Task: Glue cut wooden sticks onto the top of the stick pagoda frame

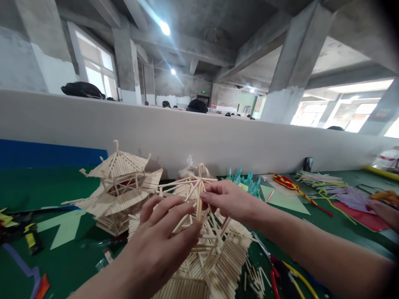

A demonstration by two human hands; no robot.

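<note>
A model roof frame of thin wooden sticks (215, 253) stands on the green table right in front of me. My left hand (162, 236) curls around an upright stick (198, 203) in the frame, fingers pinching it low down. My right hand (227, 199) pinches the same stick higher up, near the peak where several sticks meet. A finished stick pagoda (120, 187) sits just behind and to the left of my hands.
A white partition wall (187, 133) runs behind the table. Teal paper shapes (246, 180), coloured pipe cleaners (327, 187), a red and yellow ornament (286, 182) and loose sticks (255, 278) lie to the right. Another person's hand (385, 211) shows at far right. Yellow-black tools (28, 236) lie left.
</note>
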